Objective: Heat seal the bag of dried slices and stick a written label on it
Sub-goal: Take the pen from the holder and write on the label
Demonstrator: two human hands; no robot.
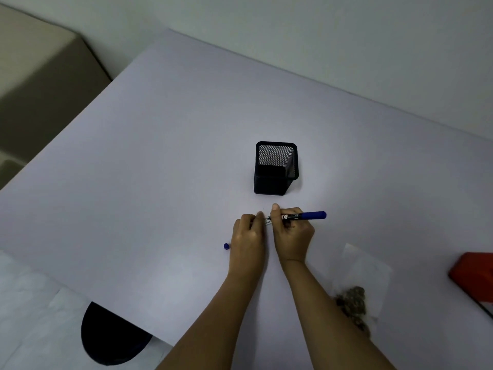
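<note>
Our pale table (160, 156) fills the frame, with a white wall (346, 36) along the top. At centre, our right hand (292, 236) grips a marker (312, 215); our left hand (248, 236) pinches the label (268, 221).

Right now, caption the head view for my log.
Right hand holds blue marker at small label held by left hand; bag of dried slices lies aside.

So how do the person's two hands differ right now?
The right hand grips a blue marker, tip at the label; the left hand holds no tool and pins that label with curled fingers. The blue cap lies beside the left hand, while the bag of dried slices lies by the right forearm. Both hands meet at the label, in front of the mesh pen holder.
</note>
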